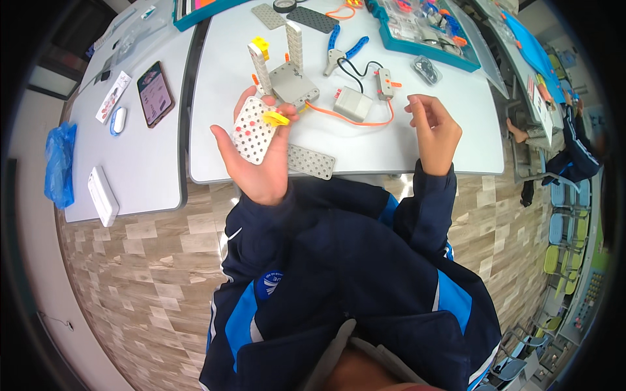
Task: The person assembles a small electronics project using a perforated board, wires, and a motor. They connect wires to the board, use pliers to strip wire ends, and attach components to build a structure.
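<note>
My left hand (263,176) is turned palm up, thumb spread to the side. Across its palm and fingers lies a white perforated building plate (253,139) with red pegs and a yellow piece (276,119) at its right edge. Just beyond the fingers stands a grey block assembly (293,83) with two upright perforated beams. A grey perforated plate (313,162) rests on the table beside the left wrist. Over the table's right part, my right hand (435,130) has its fingers curled together near the thumb; anything inside them is hidden.
Beyond the hands lie a white box module (353,104), a small grey module (385,85) with an orange piece, and blue-handled pliers (335,57). A teal parts case (417,52) occupies the far right. On the left table are a phone (156,94) and a white box (103,195).
</note>
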The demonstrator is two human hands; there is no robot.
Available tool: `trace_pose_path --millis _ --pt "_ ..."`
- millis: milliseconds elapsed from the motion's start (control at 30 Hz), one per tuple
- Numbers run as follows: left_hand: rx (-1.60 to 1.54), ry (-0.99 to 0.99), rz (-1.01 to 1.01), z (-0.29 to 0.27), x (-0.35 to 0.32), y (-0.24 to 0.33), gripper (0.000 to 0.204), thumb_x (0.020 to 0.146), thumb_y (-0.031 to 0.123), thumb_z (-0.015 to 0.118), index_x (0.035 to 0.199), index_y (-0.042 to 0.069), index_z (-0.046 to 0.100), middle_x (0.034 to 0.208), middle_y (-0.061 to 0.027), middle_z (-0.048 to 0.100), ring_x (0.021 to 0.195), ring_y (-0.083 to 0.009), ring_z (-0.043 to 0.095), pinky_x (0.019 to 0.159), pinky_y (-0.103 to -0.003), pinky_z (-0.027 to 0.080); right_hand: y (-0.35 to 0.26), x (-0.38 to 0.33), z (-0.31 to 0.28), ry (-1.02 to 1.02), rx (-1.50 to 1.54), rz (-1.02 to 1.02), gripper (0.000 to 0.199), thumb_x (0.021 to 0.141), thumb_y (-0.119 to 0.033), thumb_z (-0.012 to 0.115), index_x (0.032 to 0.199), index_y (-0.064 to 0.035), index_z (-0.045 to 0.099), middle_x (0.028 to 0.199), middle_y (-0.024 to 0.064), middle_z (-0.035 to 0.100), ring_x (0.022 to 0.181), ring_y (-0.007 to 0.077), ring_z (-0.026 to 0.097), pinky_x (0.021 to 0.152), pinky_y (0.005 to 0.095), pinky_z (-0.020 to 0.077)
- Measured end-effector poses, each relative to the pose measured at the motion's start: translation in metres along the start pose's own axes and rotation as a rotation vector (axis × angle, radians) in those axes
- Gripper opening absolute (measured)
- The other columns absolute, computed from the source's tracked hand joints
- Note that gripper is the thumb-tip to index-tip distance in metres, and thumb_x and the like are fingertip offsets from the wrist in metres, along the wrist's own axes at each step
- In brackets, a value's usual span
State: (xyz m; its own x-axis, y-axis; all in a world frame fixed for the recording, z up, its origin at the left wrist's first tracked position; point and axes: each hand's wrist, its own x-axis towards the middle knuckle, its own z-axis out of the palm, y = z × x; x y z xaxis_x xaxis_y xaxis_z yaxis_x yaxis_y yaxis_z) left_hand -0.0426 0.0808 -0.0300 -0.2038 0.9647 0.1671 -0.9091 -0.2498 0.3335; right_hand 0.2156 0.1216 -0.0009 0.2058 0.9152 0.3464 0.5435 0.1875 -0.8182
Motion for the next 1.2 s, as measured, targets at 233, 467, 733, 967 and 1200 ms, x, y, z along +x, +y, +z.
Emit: trace_pose_path --millis 233,467,733,967,1200 --pt "0.659 -0.084 -0.177 0.029 -0.018 -0.033 0.068 0.109 0.057 0.033 0.144 -0.001 0.043 0.113 -0.013 0.065 0.113 -0.0251 0.062 0.104 -0.039 0.045 0.017 0.006 0.018 -0.111 -0.294 0.016 0.029 0.089 -0.03 0.079 0.093 -0.0015 0.075 0.077 0.0086 0.075 0.067 0.0175 0.069 0.062 0.0302 0.0518" --pt "1.146 -0.21 -0.167 0.034 -0.017 -0.039 0.055 0.098 0.04 0.07 0.133 0.002 0.054 0.115 -0.0129 0.062 0.109 -0.0239 0.059 0.098 -0.037 0.045 0.023 0.014 0.035 0.022 -0.219 -0.067 0.023 0.089 -0.024 0.078 0.089 -0.0016 0.071 0.077 0.0106 0.074 0.062 0.0234 0.071 0.061 0.0333 0.0549" --pt "1.787 -0.443 0.259 0.031 -0.012 -0.049 0.066 0.087 0.038 0.081 0.135 0.001 0.054 0.119 -0.0188 0.058 0.111 -0.0387 0.054 0.096 -0.045 0.046 0.015 0.016 0.032 0.137 -0.138 -0.303 0.013 0.092 -0.009 0.074 0.087 -0.0009 0.065 0.075 0.0111 0.071 0.061 0.0196 0.07 0.058 0.0306 0.0541" --pt "2.026 -0.405 0.455 0.023 -0.008 -0.053 0.086 0.075 0.047 0.085 0.137 -0.001 0.052 0.127 -0.0191 0.055 0.117 -0.0367 0.053 0.095 -0.047 0.046 0.006 0.027 0.031 0.264 -0.135 -0.383 0.011 0.092 -0.007 0.073 0.087 -0.0024 0.065 0.073 0.0091 0.07 0.058 0.0174 0.068 0.054 0.0283 0.0519" --pt "2.029 -0.295 0.546 0.005 -0.005 -0.041 0.083 0.068 0.038 0.09 0.134 0.001 0.055 0.13 -0.0171 0.06 0.122 -0.0363 0.055 0.099 -0.045 0.046 0.005 0.035 0.04 0.249 -0.191 -0.472 0.013 0.09 -0.008 0.075 0.085 -0.0039 0.064 0.071 0.0069 0.07 0.056 0.0162 0.067 0.053 0.0266 0.0507"
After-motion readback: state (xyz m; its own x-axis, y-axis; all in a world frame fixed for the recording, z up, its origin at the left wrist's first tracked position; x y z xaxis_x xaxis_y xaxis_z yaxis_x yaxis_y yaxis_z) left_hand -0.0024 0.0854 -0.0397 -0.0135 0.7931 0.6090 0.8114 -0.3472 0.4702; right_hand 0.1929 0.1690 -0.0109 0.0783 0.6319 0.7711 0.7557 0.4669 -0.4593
